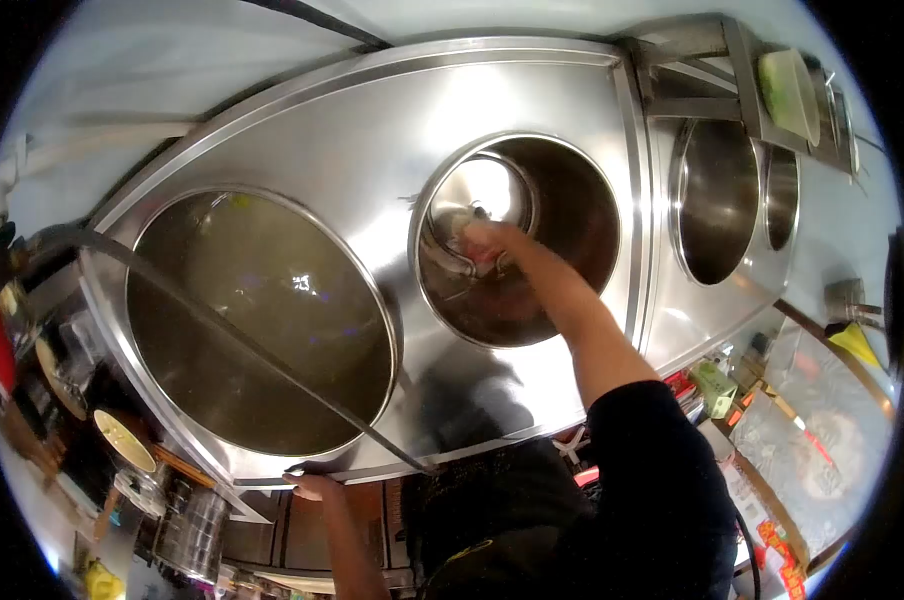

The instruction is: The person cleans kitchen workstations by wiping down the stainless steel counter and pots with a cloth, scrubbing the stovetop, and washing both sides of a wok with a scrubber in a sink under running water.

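Observation:
My right hand [485, 241] reaches down into a deep round steel well [572, 240] in the stainless counter [392, 150]. Its fingers are closed and slightly blurred near the inner wall. Something pale shows at the fingertips, too unclear to name. A curved metal piece [457, 262] lies just below the hand in the well. At the counter's front edge, my left hand [315, 487] has its fingers curled over the rim, beside a small dark-and-white spot. Left of the middle is a wide round vat [262, 340] filled with murky liquid.
A thin dark bar [242, 345] crosses diagonally over the vat. More round steel wells [717, 200] sit at the right, under a metal shelf [692, 105] with a pale green container [789, 95]. At the lower left are a bowl [124, 440] and a metal pot [189, 535].

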`<action>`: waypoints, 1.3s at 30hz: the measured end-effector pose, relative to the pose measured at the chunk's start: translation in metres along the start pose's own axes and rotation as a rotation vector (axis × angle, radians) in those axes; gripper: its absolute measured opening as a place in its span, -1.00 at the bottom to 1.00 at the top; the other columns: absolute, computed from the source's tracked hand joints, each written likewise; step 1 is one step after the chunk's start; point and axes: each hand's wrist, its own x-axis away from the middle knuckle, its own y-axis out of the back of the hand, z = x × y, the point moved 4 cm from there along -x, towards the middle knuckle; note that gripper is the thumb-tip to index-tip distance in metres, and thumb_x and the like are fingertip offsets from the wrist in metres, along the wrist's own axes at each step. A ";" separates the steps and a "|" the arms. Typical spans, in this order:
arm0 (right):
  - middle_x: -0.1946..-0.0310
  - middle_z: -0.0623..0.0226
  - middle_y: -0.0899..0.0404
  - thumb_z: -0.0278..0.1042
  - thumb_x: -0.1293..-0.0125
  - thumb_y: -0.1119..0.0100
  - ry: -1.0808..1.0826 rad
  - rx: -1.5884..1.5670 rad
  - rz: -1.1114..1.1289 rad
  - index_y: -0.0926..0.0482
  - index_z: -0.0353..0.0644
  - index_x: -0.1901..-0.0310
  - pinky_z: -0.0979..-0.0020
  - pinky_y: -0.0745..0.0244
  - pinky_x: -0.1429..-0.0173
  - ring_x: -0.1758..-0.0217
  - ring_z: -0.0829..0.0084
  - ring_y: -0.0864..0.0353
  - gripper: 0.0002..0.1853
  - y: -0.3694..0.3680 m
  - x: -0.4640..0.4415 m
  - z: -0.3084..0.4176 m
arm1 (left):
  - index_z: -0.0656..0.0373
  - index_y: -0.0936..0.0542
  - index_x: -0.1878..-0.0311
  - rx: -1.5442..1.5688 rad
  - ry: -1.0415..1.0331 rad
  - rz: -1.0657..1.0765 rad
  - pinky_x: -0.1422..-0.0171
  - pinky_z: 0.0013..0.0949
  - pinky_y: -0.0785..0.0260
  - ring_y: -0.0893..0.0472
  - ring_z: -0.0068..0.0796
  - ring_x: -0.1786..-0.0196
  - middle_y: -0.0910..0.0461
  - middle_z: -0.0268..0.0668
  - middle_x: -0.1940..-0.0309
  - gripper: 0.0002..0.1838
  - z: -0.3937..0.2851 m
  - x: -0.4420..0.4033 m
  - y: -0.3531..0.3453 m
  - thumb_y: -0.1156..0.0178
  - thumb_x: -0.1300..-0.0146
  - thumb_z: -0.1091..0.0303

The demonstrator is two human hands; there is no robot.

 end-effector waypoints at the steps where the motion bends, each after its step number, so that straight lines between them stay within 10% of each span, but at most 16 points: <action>1: 0.28 0.23 -0.51 0.07 -0.52 0.13 -0.037 0.183 -0.059 -0.53 -0.14 0.27 0.29 -0.44 0.14 0.21 0.35 -0.53 -0.56 0.011 0.012 0.006 | 0.58 -0.27 -0.35 -0.043 0.002 -0.003 -0.29 0.05 -0.46 -0.56 0.15 -0.17 -0.43 0.32 -0.22 0.02 0.004 -0.008 0.000 -0.03 -0.34 -0.38; 9: -0.26 0.13 -0.51 -0.11 -0.39 -0.12 -0.165 1.123 -0.425 -0.53 -0.27 -0.20 0.23 -0.34 -0.40 -0.32 0.20 -0.49 -0.52 0.002 0.060 0.048 | 0.61 -0.35 -0.30 -0.091 -0.025 -0.054 -0.36 0.05 -0.40 -0.53 0.22 -0.22 -0.47 0.33 -0.19 0.00 0.000 -0.001 -0.002 0.02 -0.37 -0.38; 11: -0.47 -0.02 -0.26 -0.01 -0.34 -0.16 -0.304 0.853 -0.321 -0.23 -0.37 -0.45 0.10 -0.15 -0.56 -0.54 0.05 -0.24 -0.22 -0.005 0.061 0.044 | 0.60 -0.36 -0.29 -0.125 -0.009 -0.050 -0.36 0.05 -0.41 -0.53 0.23 -0.23 -0.48 0.33 -0.19 -0.01 -0.003 0.001 0.000 0.04 -0.38 -0.38; 14: -0.56 -0.17 0.03 0.17 -0.29 -0.18 -0.551 -0.282 -0.914 0.03 -0.44 -0.52 0.08 -0.03 -0.61 -0.60 0.03 -0.08 0.02 -0.006 0.038 0.022 | 0.61 -0.41 -0.22 -0.043 -0.026 -0.079 -0.26 0.11 -0.40 -0.58 0.16 -0.16 -0.50 0.33 -0.15 -0.02 0.005 -0.004 -0.001 -0.01 -0.35 -0.39; 15: -0.59 -0.24 0.38 0.46 -0.33 0.09 -0.490 -0.410 -0.814 0.29 -0.43 -0.54 -0.21 0.27 -0.61 -0.67 -0.13 0.35 0.16 0.001 0.027 0.014 | 0.60 -0.48 -0.14 -0.014 -0.099 -0.078 -0.21 0.15 -0.42 -0.61 0.15 -0.09 -0.54 0.33 -0.06 -0.03 0.011 -0.015 -0.002 -0.03 -0.33 -0.40; 18: -0.58 -0.26 0.29 0.47 -0.37 0.18 -0.718 -0.576 -1.174 0.25 -0.42 -0.55 -0.19 0.28 -0.62 -0.65 -0.18 0.26 0.12 0.022 -0.013 0.013 | 0.60 -0.57 0.05 -0.119 -0.088 -0.077 -0.08 0.12 -0.49 -0.64 0.05 0.09 -0.63 0.21 0.13 -0.11 0.012 -0.024 -0.001 -0.10 -0.32 -0.35; 20: -0.57 -0.25 0.21 0.49 -0.41 0.32 -0.710 -0.419 -1.189 0.15 -0.34 -0.56 -0.21 0.28 -0.61 -0.64 -0.16 0.19 0.04 0.025 -0.002 0.036 | 0.55 -0.42 -0.21 0.057 -0.007 0.028 -0.24 0.11 -0.43 -0.58 0.12 -0.09 -0.50 0.30 -0.11 -0.11 0.000 0.000 -0.006 0.03 -0.41 -0.32; 25: -0.59 -0.20 0.36 0.38 -0.49 0.44 -0.231 0.285 -1.019 0.17 -0.19 -0.58 -0.20 0.61 -0.61 -0.65 -0.16 0.46 -0.11 0.021 -0.016 0.051 | 0.61 -0.44 -0.14 -0.106 -0.102 -0.004 -0.19 0.10 -0.44 -0.58 0.14 -0.06 -0.53 0.31 -0.04 -0.06 -0.002 -0.002 0.000 -0.01 -0.37 -0.36; 27: -0.59 -0.13 0.50 0.29 -0.54 0.47 -0.005 0.734 -0.918 0.26 -0.18 -0.58 -0.12 0.82 -0.60 -0.65 -0.13 0.61 -0.17 0.013 -0.025 0.053 | 0.15 -0.48 -0.27 -0.207 -0.039 -0.063 -0.03 0.10 -0.51 -0.65 0.06 0.06 -0.61 0.16 0.07 -0.45 0.016 -0.033 -0.003 0.13 -0.51 -0.08; 30: -0.61 0.02 0.13 -0.09 -0.46 0.01 0.402 1.096 -0.513 -0.28 -0.12 -0.46 -0.12 0.47 -0.68 -0.66 -0.10 0.21 -0.40 -0.016 0.017 0.069 | -0.16 -0.33 -0.47 -0.336 -0.314 -0.064 0.08 0.06 -0.56 -0.68 0.02 0.14 -0.63 0.09 0.10 -0.55 0.033 -0.044 -0.005 0.23 -0.60 0.12; 33: -0.53 0.14 -0.13 -0.34 -0.35 -0.03 0.954 1.282 -0.327 -0.48 -0.09 -0.29 0.00 0.11 -0.68 -0.61 0.05 -0.03 -0.54 -0.018 0.040 0.028 | -0.13 -0.29 -0.50 -0.310 -0.281 -0.029 0.08 0.03 -0.56 -0.67 0.04 0.10 -0.62 0.12 0.09 -0.53 0.030 -0.045 -0.006 0.20 -0.60 0.11; 35: -0.48 0.17 -0.20 -0.38 -0.38 0.03 0.919 1.400 -0.272 -0.43 -0.10 -0.33 0.06 -0.15 -0.59 -0.60 0.11 -0.05 -0.53 0.002 0.048 -0.001 | 0.64 -0.45 -0.14 -0.148 -0.072 -0.096 -0.28 0.07 -0.41 -0.59 0.20 -0.11 -0.52 0.37 -0.06 -0.03 0.016 -0.028 -0.002 -0.03 -0.34 -0.38; 39: -0.42 0.19 -0.30 -0.37 -0.37 0.03 0.656 1.510 -0.418 -0.45 -0.08 -0.30 0.27 -0.65 -0.03 -0.30 0.20 -0.48 -0.54 0.015 0.054 -0.012 | 0.63 -0.44 -0.16 -0.237 -0.162 -0.038 -0.30 0.05 -0.42 -0.57 0.23 -0.15 -0.52 0.39 -0.07 0.02 0.017 -0.028 -0.001 0.00 -0.32 -0.45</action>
